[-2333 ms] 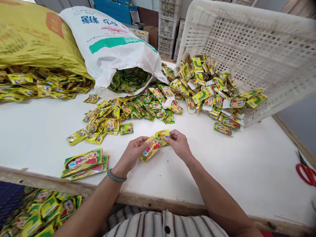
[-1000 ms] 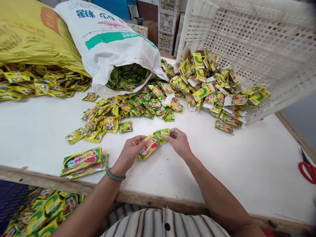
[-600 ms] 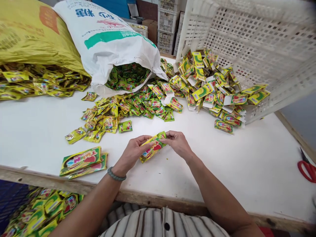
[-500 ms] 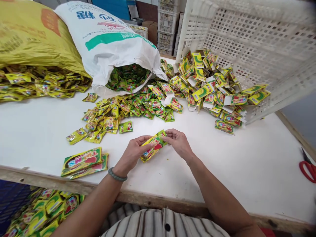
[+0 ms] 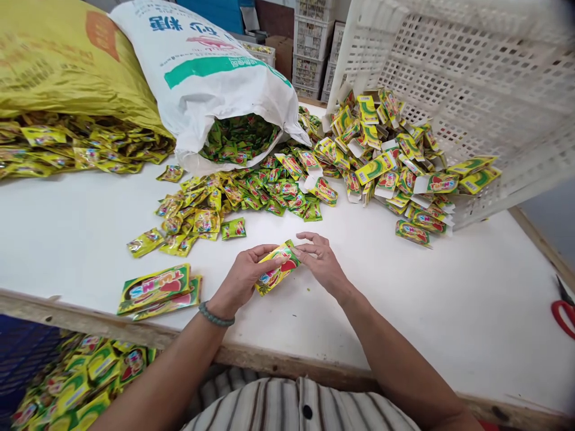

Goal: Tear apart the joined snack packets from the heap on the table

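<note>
My left hand (image 5: 245, 272) is closed around a small yellow-and-green candy box (image 5: 275, 276), its thumb lying across the printed front. The box is tilted, its upper right end towards my right hand (image 5: 321, 260). There, the thumb and a finger of my right hand press at the box's end, while another finger stretches out above. A bit of green shows at that end; whether it is a packet or a flap I cannot tell. Two flat candy boxes (image 5: 155, 287) lie overlapped left of my left hand. Beyond my hands are yellow candy packets (image 5: 206, 221) and green candy packets (image 5: 287, 190).
A white sack (image 5: 242, 90) of green packets and a yellow bag (image 5: 67, 66) stand behind. At right, a tipped white crate (image 5: 449, 72) spills open boxes (image 5: 377, 164). Red-handled scissors (image 5: 563, 311) lie far right. Filled boxes or packets (image 5: 90, 377) sit below the table edge.
The green packet that stuck out of the box's end between my right fingers is now mostly out of sight. My right fingers have moved closer to the box. The view has shifted slightly.
</note>
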`<state>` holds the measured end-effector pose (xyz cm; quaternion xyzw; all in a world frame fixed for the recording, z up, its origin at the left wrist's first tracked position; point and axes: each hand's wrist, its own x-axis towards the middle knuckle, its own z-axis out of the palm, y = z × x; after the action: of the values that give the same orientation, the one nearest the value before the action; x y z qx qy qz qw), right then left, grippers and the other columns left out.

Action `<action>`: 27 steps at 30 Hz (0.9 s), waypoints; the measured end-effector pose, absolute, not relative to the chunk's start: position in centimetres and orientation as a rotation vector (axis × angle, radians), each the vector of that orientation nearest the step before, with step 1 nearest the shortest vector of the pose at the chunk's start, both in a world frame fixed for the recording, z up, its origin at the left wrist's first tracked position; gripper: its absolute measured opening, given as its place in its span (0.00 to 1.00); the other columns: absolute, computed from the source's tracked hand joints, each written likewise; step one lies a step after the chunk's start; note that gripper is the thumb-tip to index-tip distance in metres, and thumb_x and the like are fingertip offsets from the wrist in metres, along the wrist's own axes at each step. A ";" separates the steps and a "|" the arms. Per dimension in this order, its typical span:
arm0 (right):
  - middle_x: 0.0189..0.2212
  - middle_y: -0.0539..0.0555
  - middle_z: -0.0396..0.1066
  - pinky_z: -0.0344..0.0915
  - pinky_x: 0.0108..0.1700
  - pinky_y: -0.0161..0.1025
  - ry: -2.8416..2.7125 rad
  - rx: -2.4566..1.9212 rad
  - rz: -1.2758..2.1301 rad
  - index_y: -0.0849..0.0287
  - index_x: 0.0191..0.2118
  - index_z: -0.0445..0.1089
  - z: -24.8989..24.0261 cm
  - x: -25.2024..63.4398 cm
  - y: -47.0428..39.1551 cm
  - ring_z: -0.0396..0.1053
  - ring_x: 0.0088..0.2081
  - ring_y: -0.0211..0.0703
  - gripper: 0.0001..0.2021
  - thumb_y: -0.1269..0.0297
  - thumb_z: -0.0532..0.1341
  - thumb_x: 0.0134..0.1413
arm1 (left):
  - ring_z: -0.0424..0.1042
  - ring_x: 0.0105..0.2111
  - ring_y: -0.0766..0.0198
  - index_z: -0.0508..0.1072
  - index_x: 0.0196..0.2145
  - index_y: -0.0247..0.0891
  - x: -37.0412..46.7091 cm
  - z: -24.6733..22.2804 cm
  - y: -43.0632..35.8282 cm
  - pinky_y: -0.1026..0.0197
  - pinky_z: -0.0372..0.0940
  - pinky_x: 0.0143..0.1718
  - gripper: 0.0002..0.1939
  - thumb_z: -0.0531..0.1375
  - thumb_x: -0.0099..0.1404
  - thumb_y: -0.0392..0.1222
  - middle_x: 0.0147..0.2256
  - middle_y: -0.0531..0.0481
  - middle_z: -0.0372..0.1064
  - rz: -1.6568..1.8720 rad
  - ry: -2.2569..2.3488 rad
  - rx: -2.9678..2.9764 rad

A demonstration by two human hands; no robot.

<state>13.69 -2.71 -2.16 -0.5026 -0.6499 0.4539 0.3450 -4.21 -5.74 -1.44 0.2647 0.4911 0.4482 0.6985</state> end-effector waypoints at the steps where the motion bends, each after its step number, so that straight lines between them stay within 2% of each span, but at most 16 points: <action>1: 0.53 0.51 0.68 0.48 0.63 0.53 -1.714 -1.269 1.224 0.48 0.31 0.80 -2.0 13.6 -2.8 0.53 0.60 0.52 0.12 0.51 0.61 0.56 | 0.75 0.26 0.64 0.77 0.38 0.34 -4.2 -1.4 -5.8 0.65 0.68 0.27 0.23 0.75 0.43 0.42 0.31 0.49 0.79 0.993 1.090 0.593; 5: 0.54 0.48 0.68 0.46 0.65 0.52 -1.777 -1.154 1.317 0.49 0.29 0.79 -1.5 13.4 -3.2 0.52 0.60 0.50 0.21 0.48 0.53 0.62 | 0.76 0.27 0.62 0.77 0.38 0.34 -4.0 -1.3 -5.9 0.63 0.69 0.29 0.23 0.74 0.44 0.43 0.32 0.48 0.79 0.953 1.070 0.634; 7: 0.53 0.50 0.68 0.49 0.64 0.51 -1.741 -1.168 1.294 0.50 0.30 0.78 -1.5 13.4 -3.2 0.54 0.59 0.50 0.21 0.46 0.53 0.61 | 0.76 0.27 0.63 0.77 0.37 0.35 -3.9 -1.3 -5.8 0.64 0.68 0.29 0.22 0.74 0.44 0.43 0.31 0.49 0.79 0.978 1.077 0.612; 11: 0.46 0.56 0.69 0.64 0.50 0.45 -1.470 -1.168 1.227 0.53 0.40 0.76 -2.1 13.1 -3.3 0.65 0.49 0.48 0.16 0.48 0.61 0.55 | 0.75 0.26 0.66 0.74 0.37 0.35 -3.7 -1.4 -5.3 0.66 0.66 0.27 0.23 0.74 0.43 0.41 0.30 0.51 0.78 1.122 1.112 0.495; 13: 0.40 0.55 0.71 0.66 0.44 0.42 -1.420 -1.119 1.292 0.54 0.41 0.75 -2.6 12.8 -3.4 0.68 0.41 0.45 0.15 0.50 0.63 0.53 | 0.74 0.25 0.67 0.72 0.38 0.35 -3.6 -1.3 -5.3 0.67 0.65 0.26 0.25 0.74 0.43 0.42 0.29 0.52 0.77 1.157 1.115 0.487; 18: 0.34 0.53 0.69 0.67 0.42 0.40 -1.461 -1.072 1.356 0.55 0.38 0.77 -3.4 12.3 -3.5 0.67 0.36 0.42 0.14 0.52 0.61 0.55 | 0.72 0.25 0.66 0.61 0.54 0.43 -3.5 -1.4 -6.0 0.66 0.65 0.27 0.34 0.69 0.54 0.49 0.30 0.55 0.74 1.156 1.138 0.784; 21: 0.31 0.52 0.68 0.67 0.41 0.40 -1.467 -1.101 1.350 0.56 0.36 0.75 -3.3 12.7 -3.3 0.67 0.35 0.41 0.13 0.53 0.60 0.55 | 0.73 0.29 0.65 0.60 0.56 0.44 -3.6 -1.5 -6.3 0.64 0.66 0.31 0.31 0.65 0.58 0.50 0.36 0.52 0.73 1.088 1.164 0.987; 23: 0.27 0.48 0.66 0.66 0.38 0.38 -1.406 -1.124 1.380 0.56 0.42 0.71 -3.2 13.0 -3.1 0.66 0.31 0.39 0.14 0.53 0.62 0.52 | 0.73 0.31 0.64 0.61 0.56 0.44 -3.7 -1.6 -6.4 0.63 0.67 0.33 0.29 0.64 0.60 0.51 0.39 0.51 0.73 1.056 1.154 1.037; 25: 0.23 0.43 0.63 0.65 0.35 0.37 -1.325 -1.135 1.433 0.54 0.48 0.65 -3.0 13.2 -3.0 0.64 0.28 0.37 0.22 0.53 0.65 0.49 | 0.74 0.32 0.63 0.60 0.56 0.45 -3.8 -1.6 -6.3 0.63 0.67 0.34 0.29 0.63 0.60 0.52 0.40 0.50 0.73 1.025 1.121 1.053; 27: 0.21 0.41 0.61 0.64 0.34 0.37 -1.286 -1.145 1.479 0.54 0.51 0.61 -2.8 13.3 -3.0 0.63 0.26 0.37 0.26 0.53 0.67 0.46 | 0.74 0.33 0.63 0.59 0.56 0.45 -3.8 -1.6 -6.3 0.63 0.67 0.34 0.29 0.63 0.60 0.51 0.41 0.49 0.73 0.993 1.103 1.071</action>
<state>13.33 -2.97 -2.84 -0.4571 -0.5137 0.5906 0.4222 -3.83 -6.30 -1.62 0.4638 0.4776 0.4301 0.6098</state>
